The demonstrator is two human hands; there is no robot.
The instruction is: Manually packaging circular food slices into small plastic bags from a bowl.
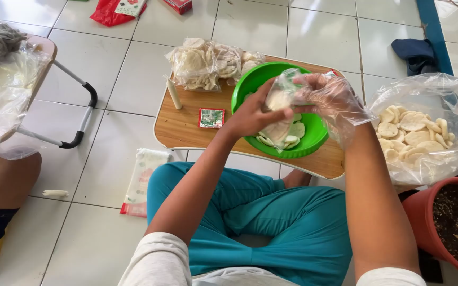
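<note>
Bare left-hand fingers [261, 100] pinch a small clear bag of pale crackers [278, 100] while the gloved right hand [328, 98] curls its fingers around the bag's top, both above the green bowl [255, 79] on the wooden counter [181, 127], packed bags [208, 63] behind.

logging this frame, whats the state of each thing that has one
small clear plastic bag: open, held by both hands, part filled with crackers
left hand: bare, gripping bag
right hand: in clear glove, at bag mouth
round green plastic bowl: holds crackers
large clear sack: open
</note>
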